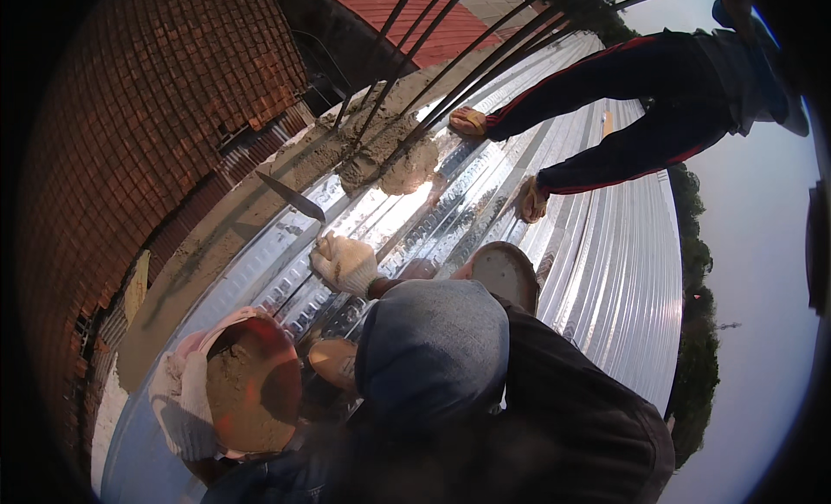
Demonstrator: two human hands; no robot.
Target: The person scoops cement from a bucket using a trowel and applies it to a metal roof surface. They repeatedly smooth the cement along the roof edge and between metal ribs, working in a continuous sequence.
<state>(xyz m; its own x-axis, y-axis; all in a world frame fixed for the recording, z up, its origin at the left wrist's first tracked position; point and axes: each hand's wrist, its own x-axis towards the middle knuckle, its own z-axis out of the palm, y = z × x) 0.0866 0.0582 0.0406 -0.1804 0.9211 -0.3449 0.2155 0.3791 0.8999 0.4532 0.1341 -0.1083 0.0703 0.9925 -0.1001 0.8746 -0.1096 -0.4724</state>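
My left hand, in a whitish knit glove, grips the rim of an orange-red bucket. Wet grey-brown mortar lies inside the tilted bucket. In front of my bent knee, my gloved right hand is closed round the handle of a trowel. Its long blade points away and to the left, over the edge of the metal sheeting. Beyond the blade, a heap of wet mortar sits around several dark upright rods. The trowel's handle is mostly hidden in my fist.
Shiny ribbed metal sheeting curves away under me. A mortar-coated ledge runs along its left edge, above a tiled roof. Ahead stands another person in dark trousers. A round container stands right of my knee.
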